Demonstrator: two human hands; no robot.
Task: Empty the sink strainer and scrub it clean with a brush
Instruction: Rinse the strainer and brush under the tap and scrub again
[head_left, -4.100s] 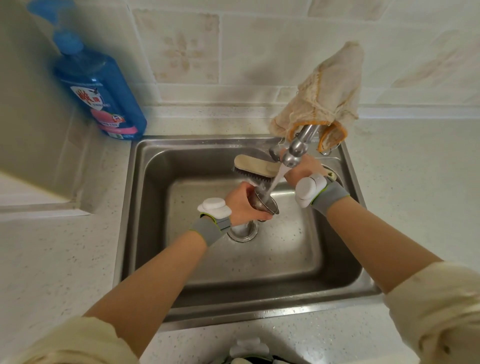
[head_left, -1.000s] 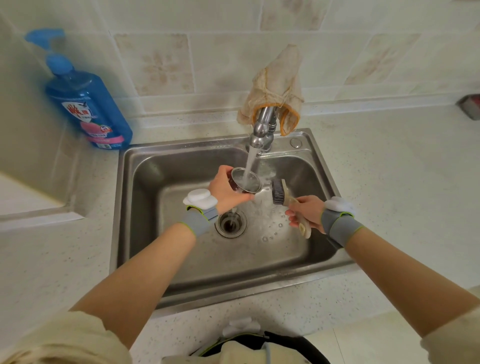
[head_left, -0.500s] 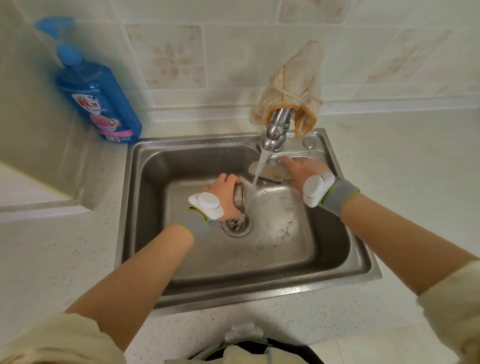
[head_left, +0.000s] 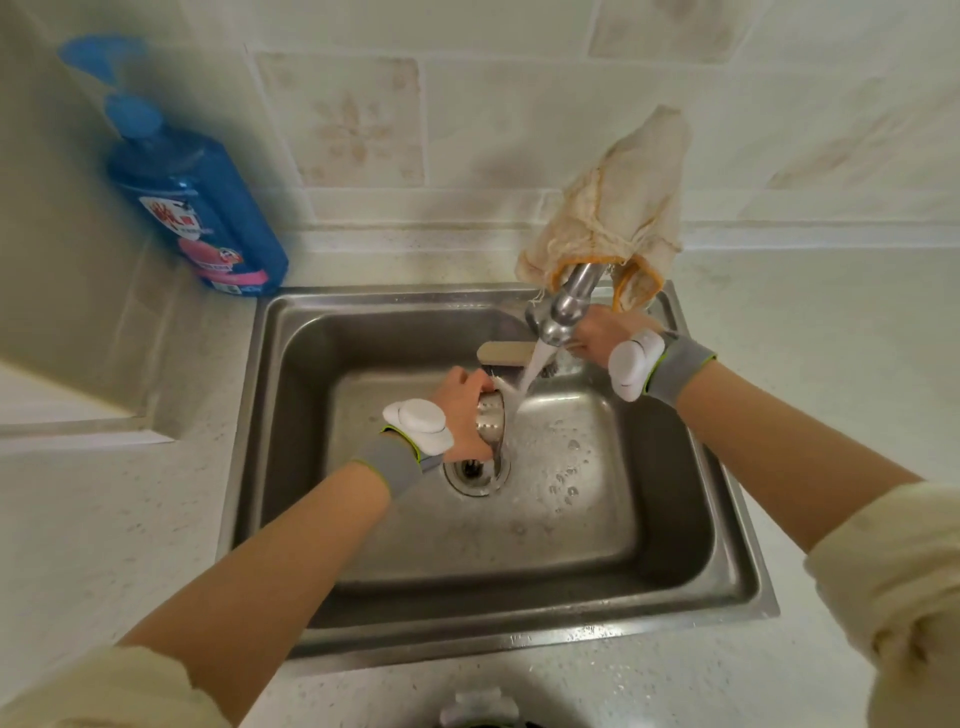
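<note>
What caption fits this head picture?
Left hand holds strainer under running tap; right hand behind it, by the brush.

A pale speckled bench (head_left: 104, 545) runs along a tiled wall, with a steel sink (head_left: 291, 467) sunk into it. A blue pump bottle (head_left: 208, 218) stands upright on the bench at the back left, just beside the sink's rim. In the basin, a brush (head_left: 506, 352) lies along the back wall, bristles down. The basin floor is wet and bubbly near the drain (head_left: 470, 480).

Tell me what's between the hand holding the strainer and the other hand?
Head view: the tap spout, its running water and the brush lie between the left hand, gripping the strainer, and right hand.
</note>
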